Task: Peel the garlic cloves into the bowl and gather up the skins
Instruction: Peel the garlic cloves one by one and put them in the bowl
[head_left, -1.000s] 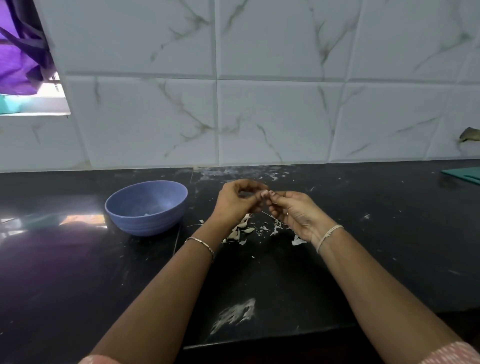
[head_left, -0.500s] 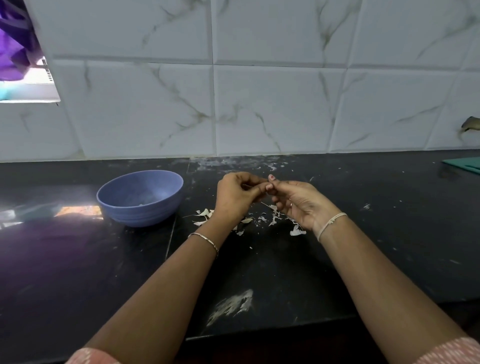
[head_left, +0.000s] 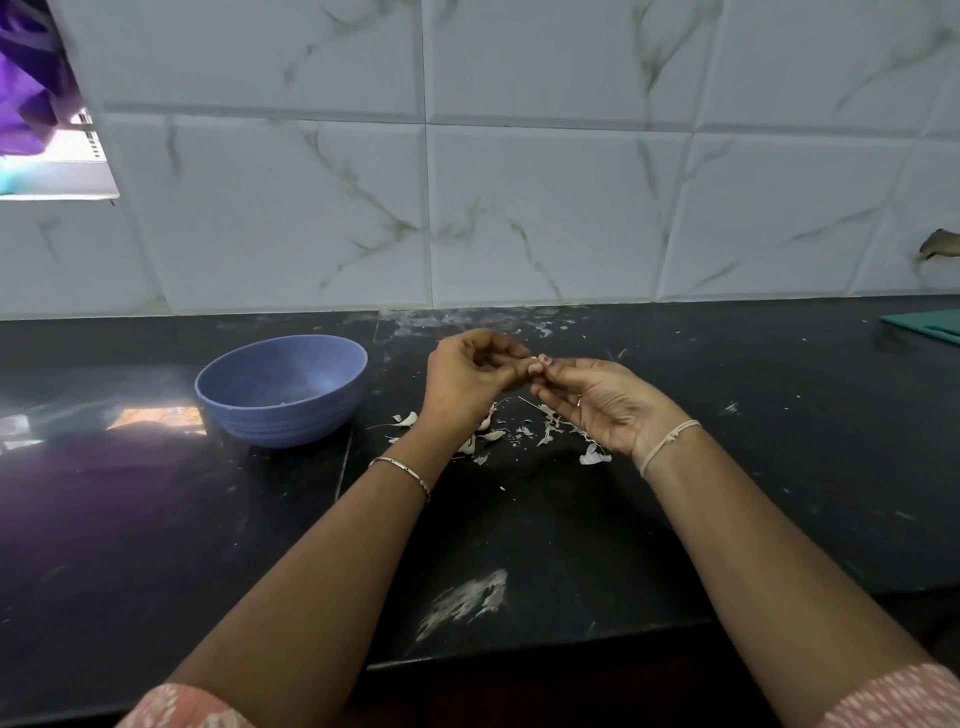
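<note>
Beside the bowl (head_left: 291, 423), pale bits inside, left hand (head_left: 467, 384), right hand (head_left: 608, 405): grips pinching clove (head_left: 535, 367).

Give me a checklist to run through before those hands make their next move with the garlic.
1. Grip on the clove: the left hand and right hand both pinch it at the fingertips. Ok.
2. Clove fully peeled: it is mostly hidden by the fingers. Cannot tell.
3. Bowl upright, open, just beside the left hand. Ok.
4. Skins gathered: they lie scattered on the counter under the hands. Not ok.
5. Cloves in the bowl: only a faint pale speck shows. Cannot tell.
</note>
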